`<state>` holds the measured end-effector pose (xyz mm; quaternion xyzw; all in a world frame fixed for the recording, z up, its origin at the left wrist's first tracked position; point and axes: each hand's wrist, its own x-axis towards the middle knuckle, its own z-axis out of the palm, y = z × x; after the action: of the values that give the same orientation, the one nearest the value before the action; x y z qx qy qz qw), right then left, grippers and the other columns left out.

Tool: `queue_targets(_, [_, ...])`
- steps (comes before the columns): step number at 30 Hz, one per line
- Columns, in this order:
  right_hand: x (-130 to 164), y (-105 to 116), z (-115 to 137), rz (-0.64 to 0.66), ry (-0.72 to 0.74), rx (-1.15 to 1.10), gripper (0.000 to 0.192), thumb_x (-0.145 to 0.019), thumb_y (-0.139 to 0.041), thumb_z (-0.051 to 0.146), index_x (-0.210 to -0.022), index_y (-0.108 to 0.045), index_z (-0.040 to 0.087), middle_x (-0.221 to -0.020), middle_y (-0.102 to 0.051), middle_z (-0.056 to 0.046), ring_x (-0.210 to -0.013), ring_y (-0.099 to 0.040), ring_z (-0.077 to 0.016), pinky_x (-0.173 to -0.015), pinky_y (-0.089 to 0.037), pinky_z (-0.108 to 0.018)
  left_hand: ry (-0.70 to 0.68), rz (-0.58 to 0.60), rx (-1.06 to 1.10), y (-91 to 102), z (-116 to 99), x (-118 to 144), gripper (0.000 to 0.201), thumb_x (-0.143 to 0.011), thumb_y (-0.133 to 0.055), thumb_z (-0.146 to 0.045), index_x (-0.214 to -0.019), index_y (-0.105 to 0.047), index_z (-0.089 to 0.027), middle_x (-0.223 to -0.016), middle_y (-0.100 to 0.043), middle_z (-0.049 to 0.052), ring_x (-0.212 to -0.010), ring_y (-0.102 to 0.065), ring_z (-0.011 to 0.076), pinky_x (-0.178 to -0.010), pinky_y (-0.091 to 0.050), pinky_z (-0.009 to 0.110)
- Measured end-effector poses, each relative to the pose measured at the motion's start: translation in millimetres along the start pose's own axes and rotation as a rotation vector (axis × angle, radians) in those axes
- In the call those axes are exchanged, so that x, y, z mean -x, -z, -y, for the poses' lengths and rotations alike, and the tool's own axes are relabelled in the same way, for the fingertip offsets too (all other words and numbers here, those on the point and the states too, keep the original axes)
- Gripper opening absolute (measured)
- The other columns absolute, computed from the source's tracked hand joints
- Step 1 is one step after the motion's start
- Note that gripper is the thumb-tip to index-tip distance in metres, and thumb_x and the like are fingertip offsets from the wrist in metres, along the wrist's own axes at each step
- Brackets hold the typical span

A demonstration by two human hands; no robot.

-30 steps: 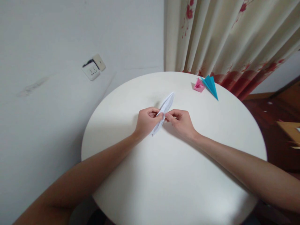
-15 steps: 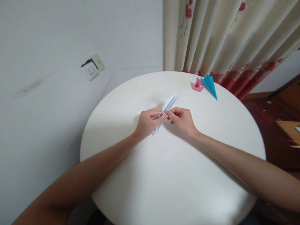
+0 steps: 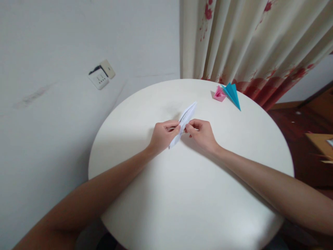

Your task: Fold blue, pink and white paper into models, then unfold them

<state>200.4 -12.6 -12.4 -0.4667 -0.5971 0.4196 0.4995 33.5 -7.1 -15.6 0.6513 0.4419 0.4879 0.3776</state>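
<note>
A folded white paper [image 3: 187, 114], long and narrow with pointed ends, is held at a slant above the middle of the round table. My left hand [image 3: 164, 134] grips its left side, thumb on the near face and fingers behind. From the right, my right hand [image 3: 202, 132] pinches the paper's lower right edge between thumb and curled fingers. The fingertips behind the paper are partly hidden. Several layers show along its upper left edge.
At the far right of the white table [image 3: 166, 208] lie a pink folded paper piece [image 3: 219, 94] and a blue paper plane [image 3: 232, 95], close together. A wall with a socket [image 3: 99, 79] stands to the left, and a floral curtain [image 3: 234, 41] hangs behind.
The white paper has turned so a broader flat face shows. My left thumb has drawn back to the left, away from my right fingertips. My right hand has barely moved.
</note>
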Motion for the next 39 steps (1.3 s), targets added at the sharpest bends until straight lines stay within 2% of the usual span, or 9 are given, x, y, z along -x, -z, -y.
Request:
queue_targets(5, [-2, -2, -6, -0.002, -0.046, -0.034, 0.016, -0.077, -0.062, 0.028, -0.065, -0.063, 0.017, -0.066, -0.064, -0.002, -0.062, -0.056, -0.0140, -0.058, -0.045, -0.026, 0.059, -0.045, 0.061, -1.5, 0, 1, 0.022, -0.075, -0.074, -0.026, -0.094, -0.077, -0.014, -0.099, -0.076, 0.008, -0.088, -0.072, 0.0205, -0.084, -0.057, 0.031])
queue_targets(10, [-3, -3, -9, 0.005, -0.050, -0.084, 0.021, -0.076, -0.066, 0.035, -0.064, -0.063, 0.017, -0.066, -0.063, -0.001, -0.060, -0.053, -0.0130, -0.058, -0.042, -0.026, -0.008, -0.103, 0.049, 0.2, -3, -1, 0.020, -0.071, -0.079, -0.028, -0.087, -0.078, -0.014, -0.105, -0.073, 0.011, -0.096, -0.070, 0.0210, -0.087, -0.056, 0.031])
queue_targets(12, [-3, -3, -10, 0.008, -0.064, -0.102, 0.021, -0.076, -0.066, 0.035, -0.065, -0.062, 0.017, -0.066, -0.062, -0.001, -0.061, -0.052, -0.0129, -0.058, -0.041, -0.026, 0.013, -0.121, 0.073, 0.0, -4, -1, 0.022, -0.069, -0.081, -0.029, -0.086, -0.078, -0.014, -0.106, -0.073, 0.011, -0.095, -0.070, 0.0208, -0.087, -0.056, 0.030])
queue_targets(17, [-3, -4, -11, 0.019, -0.060, -0.151, 0.018, -0.076, -0.065, 0.034, -0.068, -0.060, 0.018, -0.065, -0.058, 0.002, -0.063, -0.049, -0.0121, -0.061, -0.040, -0.026, 0.200, -0.040, 0.238, -1.4, -4, 2, 0.030, -0.071, -0.081, -0.037, -0.092, -0.078, -0.015, -0.093, -0.077, 0.008, -0.080, -0.071, 0.0204, -0.073, -0.056, 0.030])
queue_targets(20, [-3, -5, -12, 0.018, -0.036, -0.181, 0.017, -0.076, -0.065, 0.033, -0.069, -0.059, 0.018, -0.065, -0.055, 0.003, -0.063, -0.047, -0.0116, -0.062, -0.038, -0.026, 0.253, 0.005, 0.338, -1.3, -2, 3, 0.032, -0.071, -0.081, -0.039, -0.094, -0.078, -0.016, -0.090, -0.078, 0.008, -0.075, -0.071, 0.0200, -0.071, -0.055, 0.031])
queue_targets(26, [-4, -6, -12, 0.019, -0.020, -0.236, 0.018, -0.074, -0.067, 0.034, -0.072, -0.058, 0.019, -0.067, -0.055, 0.003, -0.063, -0.047, -0.0117, -0.062, -0.038, -0.025, 0.290, 0.036, 0.424, -0.7, 0, 0, 0.036, -0.069, -0.083, -0.041, -0.094, -0.077, -0.015, -0.084, -0.077, 0.007, -0.076, -0.071, 0.0202, -0.075, -0.055, 0.033])
queue_targets(32, [-3, -5, -10, 0.019, 0.014, -0.214, 0.016, -0.075, -0.067, 0.034, -0.074, -0.062, 0.019, -0.070, -0.060, 0.002, -0.067, -0.051, -0.0130, -0.067, -0.043, -0.028, 0.298, 0.099, 0.479, 0.7, -1, -1, 0.033, -0.073, -0.081, -0.038, -0.094, -0.074, -0.015, -0.089, -0.076, 0.008, -0.080, -0.070, 0.0194, -0.076, -0.053, 0.031])
queue_targets(35, [-2, -4, -6, 0.011, 0.013, -0.237, 0.017, -0.075, -0.069, 0.035, -0.079, -0.065, 0.019, -0.080, -0.067, -0.001, -0.076, -0.058, -0.0157, -0.074, -0.048, -0.030, 0.312, 0.133, 0.502, 1.5, -2, -1, 0.030, -0.076, -0.078, -0.037, -0.095, -0.073, -0.015, -0.089, -0.075, 0.007, -0.076, -0.068, 0.0169, -0.071, -0.051, 0.028])
queue_targets(39, [-2, -4, -3, 0.016, 0.036, -0.311, 0.018, -0.073, -0.073, 0.035, -0.080, -0.066, 0.020, -0.085, -0.071, -0.003, -0.082, -0.063, -0.0175, -0.082, -0.050, -0.034, 0.333, 0.166, 0.499, 2.4, -5, -1, 0.024, -0.079, -0.076, -0.036, -0.092, -0.073, -0.016, -0.076, -0.069, 0.003, -0.066, -0.063, 0.0134, -0.061, -0.047, 0.025])
